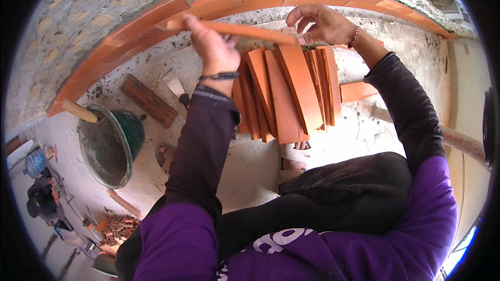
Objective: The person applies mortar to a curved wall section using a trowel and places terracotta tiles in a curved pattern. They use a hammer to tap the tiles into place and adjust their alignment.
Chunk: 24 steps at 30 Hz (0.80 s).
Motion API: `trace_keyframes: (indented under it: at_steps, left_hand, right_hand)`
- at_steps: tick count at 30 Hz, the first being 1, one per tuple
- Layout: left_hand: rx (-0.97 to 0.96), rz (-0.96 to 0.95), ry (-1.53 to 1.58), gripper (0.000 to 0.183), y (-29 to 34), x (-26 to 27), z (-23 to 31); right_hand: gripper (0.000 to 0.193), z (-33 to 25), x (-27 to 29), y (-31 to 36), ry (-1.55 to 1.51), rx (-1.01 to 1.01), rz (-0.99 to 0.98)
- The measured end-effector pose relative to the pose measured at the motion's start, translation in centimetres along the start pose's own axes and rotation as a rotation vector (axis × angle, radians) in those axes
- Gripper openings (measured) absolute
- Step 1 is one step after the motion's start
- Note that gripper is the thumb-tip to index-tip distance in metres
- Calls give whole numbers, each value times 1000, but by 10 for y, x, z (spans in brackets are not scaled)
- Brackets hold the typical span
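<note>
My left hand (214, 49) is closed around a long, thin orange clay tile (255, 32), held edge-on and slightly blurred. The tile's right end stops just short of my right hand (327, 25), whose fingers are curved and apart with nothing between them. Below both hands, several matching clay tiles (298, 91) lean side by side in a row on the floor. Along the foot of the rough wall runs a curved-looking band of laid clay tiles (219, 3), close beyond my hands.
To the left stands a green bucket (125, 140) with a wooden handle (79, 110) at its rim. A dark wooden block (149, 100) and a scraper (174, 84) lie beside it. A pole (463, 144) is at right. Another person (44, 198) and broken tile pieces (119, 229) are at lower left.
</note>
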<state>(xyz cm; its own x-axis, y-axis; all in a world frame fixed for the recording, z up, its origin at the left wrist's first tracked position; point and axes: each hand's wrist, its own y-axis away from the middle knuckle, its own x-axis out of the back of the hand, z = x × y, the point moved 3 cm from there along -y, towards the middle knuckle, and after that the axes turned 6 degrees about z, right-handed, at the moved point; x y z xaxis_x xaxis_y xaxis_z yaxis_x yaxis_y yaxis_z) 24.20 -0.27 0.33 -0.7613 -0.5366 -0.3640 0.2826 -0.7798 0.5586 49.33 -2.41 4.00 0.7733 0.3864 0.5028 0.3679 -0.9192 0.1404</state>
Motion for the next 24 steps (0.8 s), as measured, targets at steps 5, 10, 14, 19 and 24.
trace_keyframes:
  at_steps: [5, 10, 14, 19, 24]
  left_hand:
    - [-160, 11, -149, 72, 4, 44, 54]
    - [-161, -58, -530, 70, 0, 62, 63]
    - [-161, -208, -818, 79, -9, 85, 10]
    - [-396, -217, -1160, 79, 35, 77, -19]
    - [-463, -175, -1304, 80, 28, 102, -49]
  right_hand:
    - [84, -7, -42, 22, 491, -185, -38]
    - [76, -4, -62, 15, 569, -188, -30]
    - [40, -30, -38, 13, 109, -480, -210]
    - [30, 9, 4, 31, -325, -162, -233]
    - [33, 26, 37, 27, -429, -60, -261]
